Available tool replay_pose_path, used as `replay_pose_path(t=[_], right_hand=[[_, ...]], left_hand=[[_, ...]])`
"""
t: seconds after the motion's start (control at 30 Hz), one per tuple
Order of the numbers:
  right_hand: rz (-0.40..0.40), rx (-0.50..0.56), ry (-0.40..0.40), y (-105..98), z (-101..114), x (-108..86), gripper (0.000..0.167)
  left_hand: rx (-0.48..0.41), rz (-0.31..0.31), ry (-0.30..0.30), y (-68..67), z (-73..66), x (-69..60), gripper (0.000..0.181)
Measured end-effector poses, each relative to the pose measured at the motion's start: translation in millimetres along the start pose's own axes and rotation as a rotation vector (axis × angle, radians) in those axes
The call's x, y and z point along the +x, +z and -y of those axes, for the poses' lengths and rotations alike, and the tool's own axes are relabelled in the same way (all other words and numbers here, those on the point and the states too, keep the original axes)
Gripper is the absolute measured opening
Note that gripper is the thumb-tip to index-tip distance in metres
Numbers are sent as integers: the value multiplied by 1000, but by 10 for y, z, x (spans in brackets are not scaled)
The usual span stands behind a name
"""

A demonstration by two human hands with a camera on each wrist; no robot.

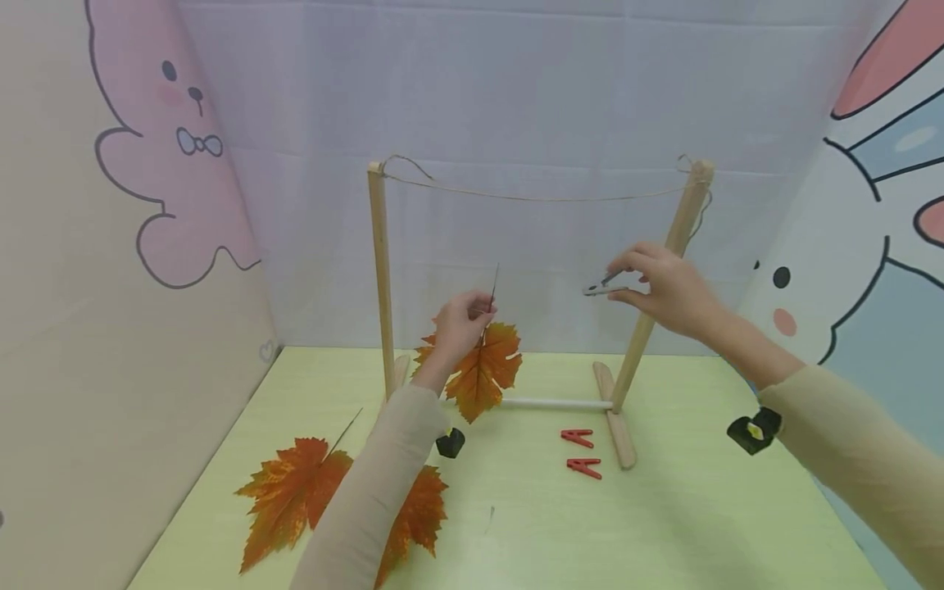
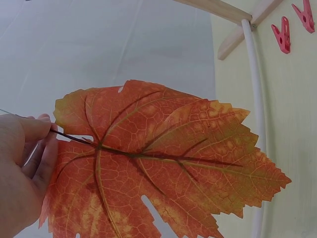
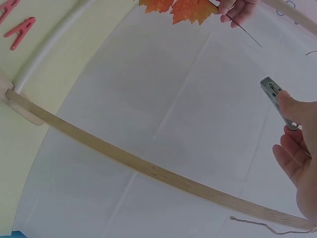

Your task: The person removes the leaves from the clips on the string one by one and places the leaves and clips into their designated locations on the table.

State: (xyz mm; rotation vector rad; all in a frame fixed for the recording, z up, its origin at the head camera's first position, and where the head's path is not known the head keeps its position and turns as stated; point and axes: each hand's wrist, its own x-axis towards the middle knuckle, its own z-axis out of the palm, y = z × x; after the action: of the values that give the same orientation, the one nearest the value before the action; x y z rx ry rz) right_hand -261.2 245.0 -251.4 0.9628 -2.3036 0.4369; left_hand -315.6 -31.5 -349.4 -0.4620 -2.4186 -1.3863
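My left hand (image 1: 463, 321) pinches the thin dark stem of an orange artificial maple leaf (image 1: 483, 373), and the leaf hangs below the fingers. The left wrist view shows its veined face (image 2: 148, 158) spread out beyond the hand. To the right, my right hand (image 1: 660, 287) holds a grey clothespin (image 1: 605, 288) between thumb and fingers, its tip pointing left toward the leaf. In the right wrist view the clothespin (image 3: 277, 101) is seen side-on. Both hands are below a twine line (image 1: 546, 198) strung between two wooden posts.
Two red clothespins (image 1: 578, 438) lie on the pale yellow table near the right foot (image 1: 622, 438) of the frame. A white rod (image 1: 556, 404) joins the posts low down. Two more orange leaves, one on the left (image 1: 288, 492), lie on the table, partly behind my left arm.
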Motion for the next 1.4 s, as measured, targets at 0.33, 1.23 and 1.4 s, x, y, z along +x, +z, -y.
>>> replay_pose_path(t=[0.33,1.23,1.4], right_hand=[[11,9,-1,155,-47,-156,31],[44,106,87,627,22,-740,32],[55,131,104,729,23,-839,31]], left_hand=[[18,26,-48,-37,127,-105,15],[-43,236,-201,-160,425,-397,18],[-63,247,-239,-163,495,-473,18]])
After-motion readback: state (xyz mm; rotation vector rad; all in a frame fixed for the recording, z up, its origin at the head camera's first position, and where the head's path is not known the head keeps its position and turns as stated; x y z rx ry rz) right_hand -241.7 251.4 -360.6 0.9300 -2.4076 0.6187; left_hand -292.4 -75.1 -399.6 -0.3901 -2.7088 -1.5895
